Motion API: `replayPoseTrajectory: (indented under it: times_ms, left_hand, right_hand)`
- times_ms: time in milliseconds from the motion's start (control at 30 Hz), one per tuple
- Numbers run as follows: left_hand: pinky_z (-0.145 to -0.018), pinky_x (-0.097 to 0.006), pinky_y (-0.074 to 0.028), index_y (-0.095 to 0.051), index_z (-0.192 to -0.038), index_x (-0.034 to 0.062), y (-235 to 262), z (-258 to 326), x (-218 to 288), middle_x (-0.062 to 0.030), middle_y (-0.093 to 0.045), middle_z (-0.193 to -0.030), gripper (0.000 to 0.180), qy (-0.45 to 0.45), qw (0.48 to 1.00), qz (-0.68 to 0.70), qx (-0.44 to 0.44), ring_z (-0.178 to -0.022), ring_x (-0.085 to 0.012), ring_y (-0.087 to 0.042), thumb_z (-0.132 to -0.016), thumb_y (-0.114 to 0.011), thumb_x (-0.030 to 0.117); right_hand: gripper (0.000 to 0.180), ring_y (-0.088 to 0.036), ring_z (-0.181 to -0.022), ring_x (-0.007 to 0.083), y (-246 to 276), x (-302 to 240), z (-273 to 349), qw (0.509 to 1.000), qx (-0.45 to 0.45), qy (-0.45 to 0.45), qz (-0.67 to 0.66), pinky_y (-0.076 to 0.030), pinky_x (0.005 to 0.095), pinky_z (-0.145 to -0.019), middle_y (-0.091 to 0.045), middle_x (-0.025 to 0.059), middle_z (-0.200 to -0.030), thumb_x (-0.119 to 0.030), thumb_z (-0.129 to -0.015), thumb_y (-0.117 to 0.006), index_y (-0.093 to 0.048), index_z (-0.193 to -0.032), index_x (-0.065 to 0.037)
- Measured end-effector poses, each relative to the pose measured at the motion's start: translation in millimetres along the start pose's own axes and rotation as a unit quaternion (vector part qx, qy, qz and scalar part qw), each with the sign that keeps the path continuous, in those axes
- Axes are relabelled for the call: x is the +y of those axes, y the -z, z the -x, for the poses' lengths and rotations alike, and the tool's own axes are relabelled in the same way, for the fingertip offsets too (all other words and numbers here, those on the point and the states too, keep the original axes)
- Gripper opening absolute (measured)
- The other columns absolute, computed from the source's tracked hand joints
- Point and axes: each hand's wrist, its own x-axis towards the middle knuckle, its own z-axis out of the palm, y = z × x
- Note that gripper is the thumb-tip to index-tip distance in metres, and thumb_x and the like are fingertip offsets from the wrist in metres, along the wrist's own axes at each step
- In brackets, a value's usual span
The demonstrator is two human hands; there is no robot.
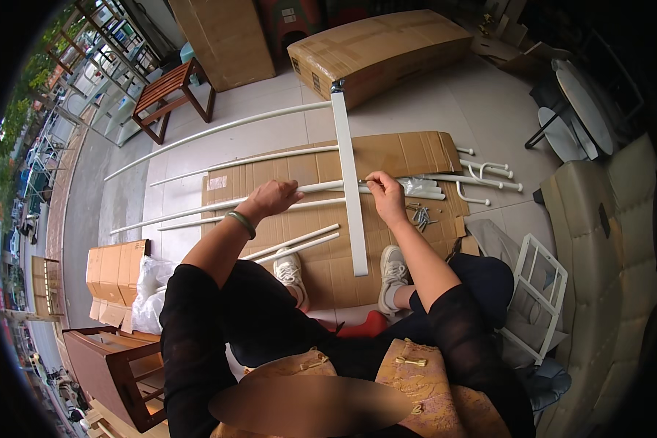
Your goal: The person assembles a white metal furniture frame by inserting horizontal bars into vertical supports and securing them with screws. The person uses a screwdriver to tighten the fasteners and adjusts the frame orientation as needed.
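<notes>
A flat white metal bar (350, 182) lies crosswise in front of me, with several long white tubes meeting its left side. My left hand (272, 198) is closed around one white tube (321, 187) a short way left of the bar. At the bar's right side, level with that tube, my right hand (387, 197) pinches a small metal piece (363, 181) against it; fingers partly hide the piece, and its exact kind does not show. Loose bolts (421, 217) lie in a pile just right of my right hand.
Under the parts is flattened cardboard (401, 157), with hooked white tubes (489, 175) on its right. A big carton (379, 55) stands beyond. A brown slatted stool (168, 91) is far left, a beige sofa (606, 219) right, and a white frame (540, 292) near it.
</notes>
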Motion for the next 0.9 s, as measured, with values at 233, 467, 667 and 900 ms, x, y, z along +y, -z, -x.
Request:
replayPoseTrajectory:
  times_ms: [233, 467, 667, 900]
  left_hand:
    - [-0.069, -0.049, -0.049, -0.056, -0.087, 0.0069, 0, 0, -1, -0.0189, -0.063, -0.079, 0.033, 0.001, 1.0, -0.019, 0.003, -0.079, -0.0416, -0.06, -0.091, -0.053, 0.04]
    - [-0.068, -0.049, -0.047, -0.054, -0.089, 0.0062, 4, 2, 3, -0.0202, -0.062, -0.075, 0.03, 0.003, 1.0, -0.015, 0.014, -0.077, -0.0423, -0.059, -0.09, -0.055, 0.036]
    - [-0.068, -0.049, -0.048, -0.054, -0.09, 0.0071, 4, 1, 4, -0.0191, -0.063, -0.077, 0.031, 0.017, 0.999, -0.033, -0.002, -0.079, -0.0413, -0.06, -0.09, -0.054, 0.038]
    - [-0.07, -0.049, -0.049, -0.054, -0.089, 0.0079, 5, 4, 5, -0.0175, -0.064, -0.079, 0.033, 0.023, 0.998, -0.055, -0.002, -0.08, -0.0407, -0.061, -0.091, -0.052, 0.041]
  right_hand:
    - [0.005, -0.056, -0.065, 0.0089, 5, 1, -9, 0.989, -0.055, -0.112, -0.085, -0.046, 0.0235, -0.058, -0.063, 0.0017, -0.074, -0.001, -0.084, -0.062, -0.065, -0.089, -0.001]
    - [0.01, -0.055, -0.054, 0.0067, 12, -10, -19, 0.98, -0.105, -0.155, -0.074, -0.044, 0.0205, -0.049, -0.063, 0.0033, -0.07, -0.006, -0.086, -0.061, -0.065, -0.089, 0.001]
    - [0.01, -0.058, -0.052, 0.0095, 14, -17, -25, 0.928, -0.143, -0.31, -0.148, -0.044, 0.0216, -0.046, -0.064, 0.0066, -0.068, -0.008, -0.087, -0.06, -0.063, -0.086, 0.002]
    - [0.012, -0.058, -0.05, 0.0109, 9, -18, -19, 0.943, -0.127, -0.258, -0.169, -0.037, 0.0202, -0.037, -0.063, 0.0081, -0.07, -0.012, -0.088, -0.06, -0.058, -0.089, -0.001]
